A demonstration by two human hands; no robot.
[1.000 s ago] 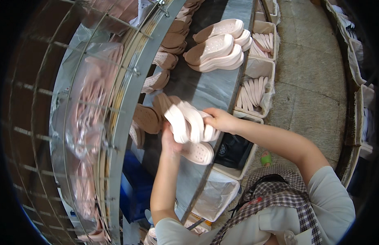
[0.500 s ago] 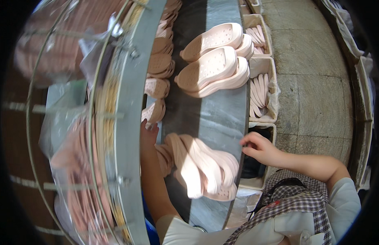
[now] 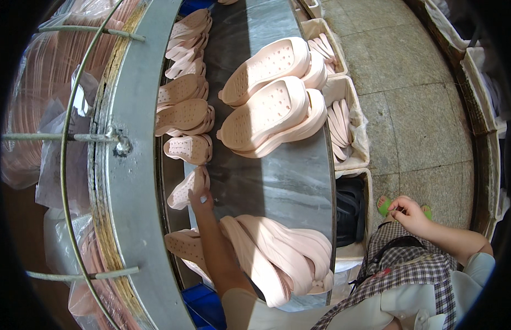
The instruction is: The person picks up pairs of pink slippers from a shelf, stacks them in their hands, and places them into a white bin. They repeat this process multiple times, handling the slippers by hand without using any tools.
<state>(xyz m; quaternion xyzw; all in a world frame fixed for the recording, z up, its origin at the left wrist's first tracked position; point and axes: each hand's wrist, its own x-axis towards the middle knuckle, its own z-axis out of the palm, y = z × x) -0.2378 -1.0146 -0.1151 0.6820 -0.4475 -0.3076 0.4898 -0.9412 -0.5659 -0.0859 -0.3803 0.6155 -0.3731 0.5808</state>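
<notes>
At the left side of the grey conveyor-like table (image 3: 291,181), my left hand (image 3: 202,200) is closed on the edge of a pale pink clog (image 3: 185,190). Most of its fingers are hidden, and a small pale patch shows on one. Under and beside my left forearm lies a heap of pale pink clogs (image 3: 261,245), tipped on their sides. My right hand (image 3: 410,215) is in front of my checked apron, over the floor side. Its fingers are bent together in a pinch; whether anything small is between them cannot be made out.
Stacked pink clogs (image 3: 261,115) stand farther up the table, with more clogs (image 3: 184,115) along its left edge. A grey metal rail (image 3: 137,148) and wire rack bound the left. Lined bins hold pink straps (image 3: 339,126) and dark pieces (image 3: 349,209). A blue bin (image 3: 203,305) sits below.
My left hand has come onto the clog at the table's left edge. My right hand has drawn back from the dark-filled bin toward my body. The whole view has shifted.
</notes>
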